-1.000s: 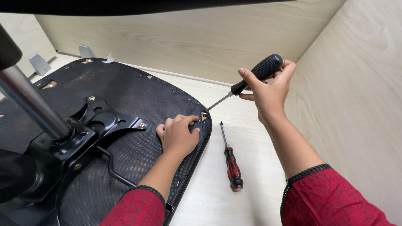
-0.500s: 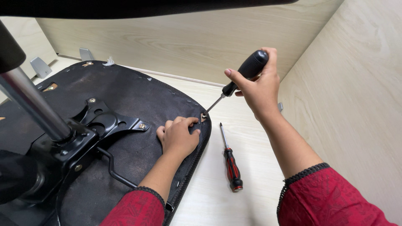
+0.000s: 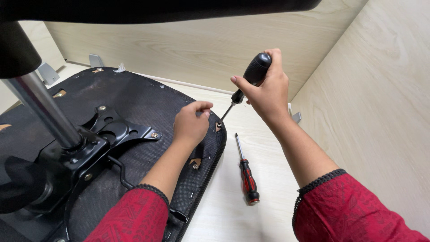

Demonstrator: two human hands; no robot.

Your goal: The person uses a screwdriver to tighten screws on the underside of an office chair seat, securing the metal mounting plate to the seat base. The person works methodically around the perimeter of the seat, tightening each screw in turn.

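Black-handled screwdriver [image 3: 251,80], tip seemingly on fabric-covered seat underside [image 3: 148,101]

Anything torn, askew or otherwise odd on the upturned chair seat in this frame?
Yes. The black fabric underside of the seat has small ragged openings showing the brown board beneath, near the right edge and at the far left. A white tuft sticks out at the far rim. A spare screwdriver lies loose beside it.
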